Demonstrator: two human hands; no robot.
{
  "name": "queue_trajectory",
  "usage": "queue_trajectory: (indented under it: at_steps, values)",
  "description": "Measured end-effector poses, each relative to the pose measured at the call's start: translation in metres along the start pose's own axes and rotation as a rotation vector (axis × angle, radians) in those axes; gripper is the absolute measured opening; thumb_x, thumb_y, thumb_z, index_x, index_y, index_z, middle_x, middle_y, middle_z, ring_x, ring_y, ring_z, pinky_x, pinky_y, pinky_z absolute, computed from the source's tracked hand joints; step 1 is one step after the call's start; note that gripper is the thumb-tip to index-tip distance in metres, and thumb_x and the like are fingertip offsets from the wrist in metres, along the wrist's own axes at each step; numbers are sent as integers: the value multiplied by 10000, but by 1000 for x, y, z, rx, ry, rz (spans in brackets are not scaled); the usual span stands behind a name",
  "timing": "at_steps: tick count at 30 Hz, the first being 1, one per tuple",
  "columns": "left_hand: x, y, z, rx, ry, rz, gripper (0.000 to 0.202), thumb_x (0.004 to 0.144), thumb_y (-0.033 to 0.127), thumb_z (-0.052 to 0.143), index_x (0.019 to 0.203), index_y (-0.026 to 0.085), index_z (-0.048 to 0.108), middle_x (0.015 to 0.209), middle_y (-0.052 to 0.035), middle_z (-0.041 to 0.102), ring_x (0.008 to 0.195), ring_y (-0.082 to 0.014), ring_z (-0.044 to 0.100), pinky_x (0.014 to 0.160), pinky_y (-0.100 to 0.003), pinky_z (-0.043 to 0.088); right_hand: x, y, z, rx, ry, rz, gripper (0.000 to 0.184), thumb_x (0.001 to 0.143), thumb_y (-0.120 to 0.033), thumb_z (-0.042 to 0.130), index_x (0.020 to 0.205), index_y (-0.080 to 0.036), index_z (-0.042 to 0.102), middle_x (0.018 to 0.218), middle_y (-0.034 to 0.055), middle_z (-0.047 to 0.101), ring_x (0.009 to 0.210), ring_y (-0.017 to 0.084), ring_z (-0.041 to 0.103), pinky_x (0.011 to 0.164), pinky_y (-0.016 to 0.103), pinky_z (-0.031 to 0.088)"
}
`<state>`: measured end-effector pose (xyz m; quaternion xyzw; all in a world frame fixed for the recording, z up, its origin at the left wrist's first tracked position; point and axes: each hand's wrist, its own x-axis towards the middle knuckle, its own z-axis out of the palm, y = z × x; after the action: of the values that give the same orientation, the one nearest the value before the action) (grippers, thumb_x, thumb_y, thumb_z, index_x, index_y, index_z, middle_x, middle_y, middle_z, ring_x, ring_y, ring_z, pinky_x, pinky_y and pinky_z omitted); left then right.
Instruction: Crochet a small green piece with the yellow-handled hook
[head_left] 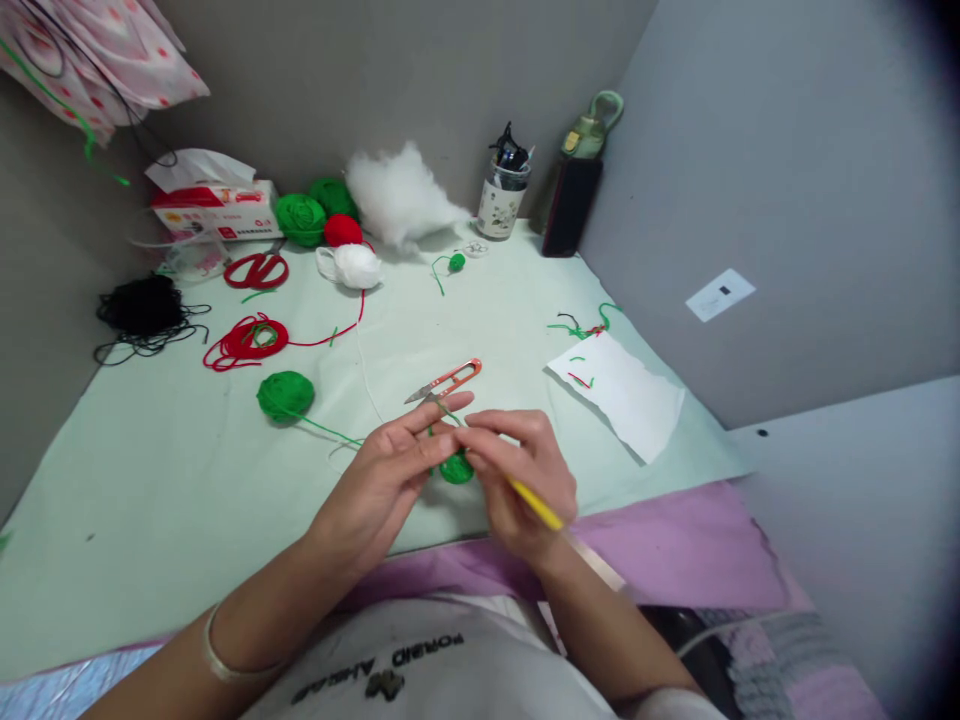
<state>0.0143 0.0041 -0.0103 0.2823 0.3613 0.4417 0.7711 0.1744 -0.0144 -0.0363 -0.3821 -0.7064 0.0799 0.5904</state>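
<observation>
My left hand [394,460] pinches a small round green crochet piece [456,468] between thumb and fingers, with green yarn looped over its raised forefinger. In my right hand [521,475] is a crochet hook with a yellow handle [536,503], held like a pencil; its tip is hidden at the piece, between the fingertips of both hands. A strand of green yarn [330,431] runs from a green yarn ball [286,396] on the left toward my left hand. Just beyond the fingers lie orange thread snips [446,381].
Behind stand a tissue box [217,210], green, red and white yarn balls, white stuffing [405,195], a pen cup [502,200] and a bottle [585,135]. Red scissors [256,270], red yarn [251,342] and black yarn [146,310] lie left. Torn paper [619,395] lies right.
</observation>
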Motion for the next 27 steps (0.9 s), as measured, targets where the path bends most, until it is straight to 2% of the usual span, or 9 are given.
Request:
queue_trajectory:
  at_steps: [2, 5, 8, 11, 15, 17, 20, 24, 27]
  values:
    - [1, 4, -2, -3, -3, -21, 373, 802, 281, 902, 1166, 214, 856, 932, -39, 758, 888, -165, 626, 883, -277, 483, 5, 1, -6, 189, 35, 144, 252, 1025, -140, 615, 1144, -276, 790, 989, 53, 772, 887, 201, 719, 746, 358, 602]
    - [1, 5, -1, 84, 34, 80, 362, 807, 255, 909, 1165, 267, 858, 893, -6, 752, 842, -142, 609, 847, -254, 477, 10, 1, -8, 350, 57, 272, 200, 1043, -190, 611, 1056, -276, 792, 897, 31, 743, 790, 181, 690, 670, 334, 572]
    - [0, -2, 2, 138, 53, 181, 427, 819, 247, 914, 1225, 348, 832, 900, 23, 750, 883, -140, 622, 869, -247, 482, 7, 2, -2, 116, -63, 133, 272, 1012, -130, 644, 1171, -299, 786, 1042, 54, 766, 926, 202, 723, 775, 354, 604]
    - [0, -4, 3, 59, 17, 94, 449, 819, 288, 912, 1258, 310, 822, 949, -6, 755, 923, -155, 629, 876, -253, 495, 1, 3, 2, -86, -4, -95, 361, 977, -81, 670, 1248, -293, 775, 1118, 84, 771, 988, 220, 730, 818, 363, 608]
    - [2, 4, -2, 6, 2, -4, 404, 787, 286, 916, 1180, 214, 857, 846, -15, 703, 837, -129, 582, 797, -211, 471, 5, 3, -7, 242, 72, 201, 223, 1026, -181, 641, 1120, -295, 807, 961, 49, 769, 872, 205, 702, 738, 360, 574]
    - [2, 7, -2, 57, 21, 45, 374, 787, 271, 916, 1156, 237, 865, 827, 0, 690, 800, -117, 561, 777, -208, 465, 9, 3, -10, 432, 109, 333, 165, 1030, -247, 663, 1035, -292, 822, 888, 30, 748, 790, 185, 670, 679, 340, 537]
    - [-1, 6, 0, 135, 2, 74, 442, 782, 258, 926, 1211, 323, 845, 886, 6, 729, 823, -133, 588, 821, -249, 491, 14, 3, -6, 570, 31, 411, 142, 1024, -280, 685, 1027, -291, 826, 944, 33, 782, 864, 193, 699, 711, 338, 548]
    - [-2, 3, 2, 166, -3, 108, 404, 794, 271, 926, 1186, 332, 852, 1062, -17, 785, 935, -162, 638, 869, -272, 506, 15, 1, 2, 493, -39, 374, 189, 1036, -211, 653, 1087, -301, 811, 1008, 28, 819, 985, 204, 740, 833, 365, 599]
    - [0, 2, 3, 124, 25, 121, 388, 804, 286, 923, 1185, 302, 852, 975, -14, 787, 913, -160, 648, 851, -259, 502, 10, -1, 2, 200, -63, 148, 278, 1019, -121, 640, 1189, -287, 783, 1081, 52, 813, 1005, 203, 742, 855, 368, 614]
